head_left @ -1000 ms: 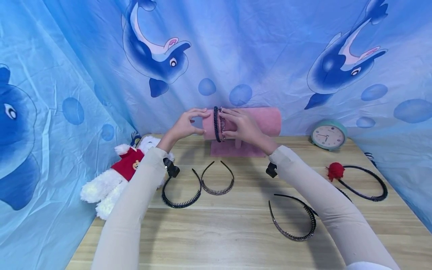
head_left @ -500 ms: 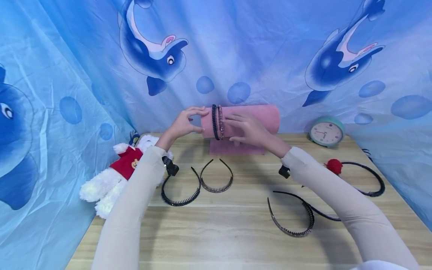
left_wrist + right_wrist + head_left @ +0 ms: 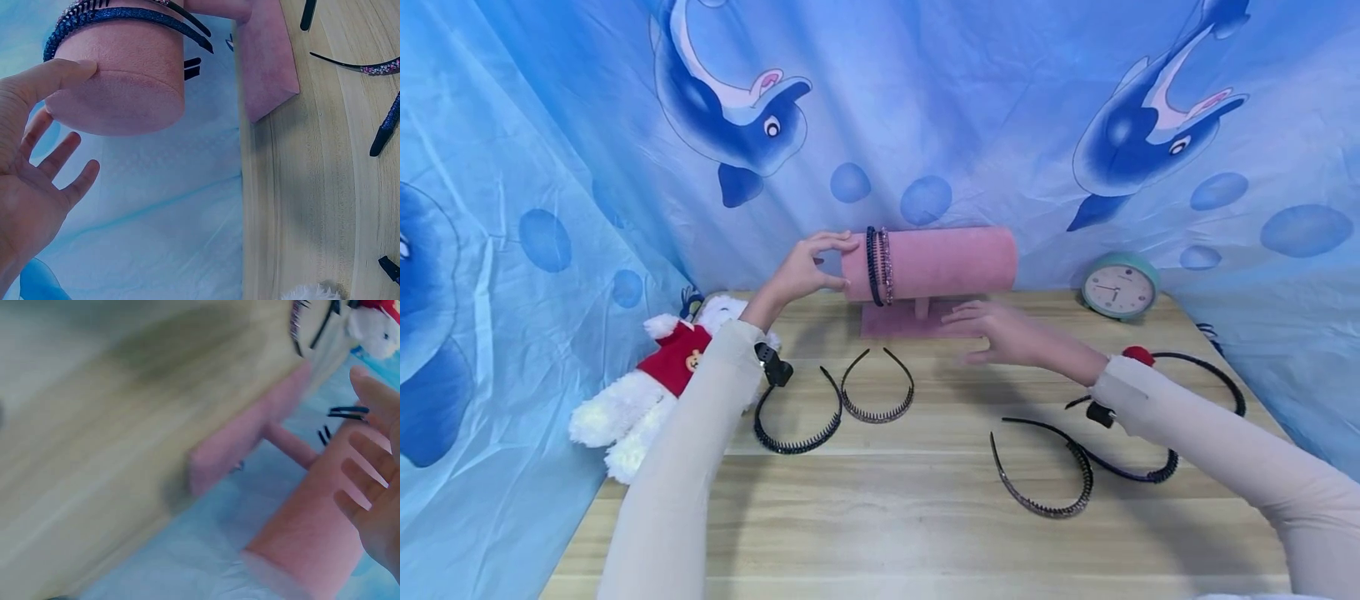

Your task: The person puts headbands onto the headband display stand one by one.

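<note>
A pink padded headband stand (image 3: 955,260), a roll on a post and base, stands at the table's back. Around its left part sit a dark blue headband (image 3: 872,267) and a pinkish glittery headband (image 3: 887,267), side by side. My left hand (image 3: 797,271) holds the roll's left end between thumb and index finger; in the left wrist view its other fingers (image 3: 80,181) are spread off the roll. My right hand (image 3: 1011,333) holds nothing, its fingers loosely extended in front of the stand's base, apart from it. Both wear a wrist camera.
On the wooden table lie a dark blue headband (image 3: 797,447), a pinkish one (image 3: 877,416), another glittery one (image 3: 1052,510), a dark one (image 3: 1161,471) and one with a red pompom (image 3: 1138,356). A white plush bear (image 3: 625,408) lies left; a green clock (image 3: 1120,287) stands back right.
My right hand has come away from the pinkish headband on the stand and moved right and down toward the table. The left hand stays at the roll's left end.
</note>
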Motion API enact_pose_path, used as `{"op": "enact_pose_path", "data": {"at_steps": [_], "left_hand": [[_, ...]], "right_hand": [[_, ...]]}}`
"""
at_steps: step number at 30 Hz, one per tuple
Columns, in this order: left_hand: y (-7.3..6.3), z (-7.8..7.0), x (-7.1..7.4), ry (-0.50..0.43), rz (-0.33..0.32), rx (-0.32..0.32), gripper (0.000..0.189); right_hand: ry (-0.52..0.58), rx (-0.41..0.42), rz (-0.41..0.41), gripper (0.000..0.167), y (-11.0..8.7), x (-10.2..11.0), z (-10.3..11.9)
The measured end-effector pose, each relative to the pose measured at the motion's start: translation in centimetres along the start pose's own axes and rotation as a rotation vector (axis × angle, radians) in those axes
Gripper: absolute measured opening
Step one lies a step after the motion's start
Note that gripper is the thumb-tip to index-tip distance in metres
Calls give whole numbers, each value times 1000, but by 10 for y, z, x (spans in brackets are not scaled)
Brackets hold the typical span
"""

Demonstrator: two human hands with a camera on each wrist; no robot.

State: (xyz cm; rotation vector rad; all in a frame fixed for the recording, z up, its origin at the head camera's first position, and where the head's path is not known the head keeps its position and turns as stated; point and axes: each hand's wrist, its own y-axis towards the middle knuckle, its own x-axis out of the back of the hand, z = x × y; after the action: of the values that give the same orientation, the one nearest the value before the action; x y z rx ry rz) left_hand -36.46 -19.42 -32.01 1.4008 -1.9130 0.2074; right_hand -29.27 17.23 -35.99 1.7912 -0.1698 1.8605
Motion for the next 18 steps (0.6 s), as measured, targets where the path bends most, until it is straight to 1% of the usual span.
{"op": "enact_pose_path", "data": {"at_steps": [4,9,12,15,18], "left_hand": [[0,0,1,0,1,2,70],[-1,-3,2,-25,1,6,71],[0,-3,2,-40,5,9,71],[1,-2,2,-34,10,4,71],[2,0,1,-26,7,-5,70]], "right_hand": [[83,-72,95,55,-24,-4,3],[134,-138,222,51,-47,-7,5],[202,-144,278,48,-57,-11,5],[267,-146,324,47,-67,-16,5],[288,-153,350,47,-76,-20,6]]}}
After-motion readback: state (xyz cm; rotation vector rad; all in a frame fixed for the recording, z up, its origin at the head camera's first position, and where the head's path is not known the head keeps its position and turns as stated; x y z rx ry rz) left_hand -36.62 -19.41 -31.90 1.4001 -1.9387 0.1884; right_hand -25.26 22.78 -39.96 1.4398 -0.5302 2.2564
